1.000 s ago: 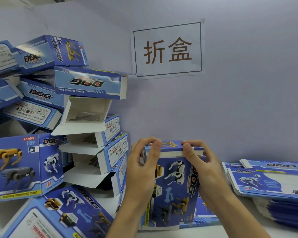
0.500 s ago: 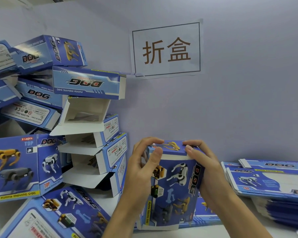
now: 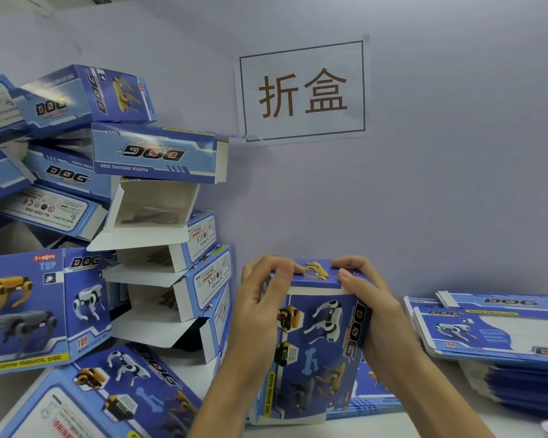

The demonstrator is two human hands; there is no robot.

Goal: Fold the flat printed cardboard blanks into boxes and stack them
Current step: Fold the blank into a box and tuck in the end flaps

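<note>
A blue printed box [image 3: 317, 346] with robot-dog pictures stands upright on the white table in front of me. My left hand [image 3: 260, 311] grips its upper left side, fingers curled over the top flap. My right hand [image 3: 370, 311] holds the upper right side with fingers pressing on the top flap, which lies nearly flat. A thin white edge shows under the flap. A stack of flat blanks [image 3: 500, 336] lies to the right. A heap of folded boxes [image 3: 86, 216] is piled at the left.
The wall directly behind carries a paper sign [image 3: 302, 91] with two characters. Another flat blank [image 3: 370, 396] lies under and behind the held box. A folded box [image 3: 108, 399] lies on its side at the lower left. White table surface [image 3: 393, 428] shows at the bottom.
The top flap has been pushed down further onto the box. Both hands shifted slightly along the top edge; the box tilted a little to the left.
</note>
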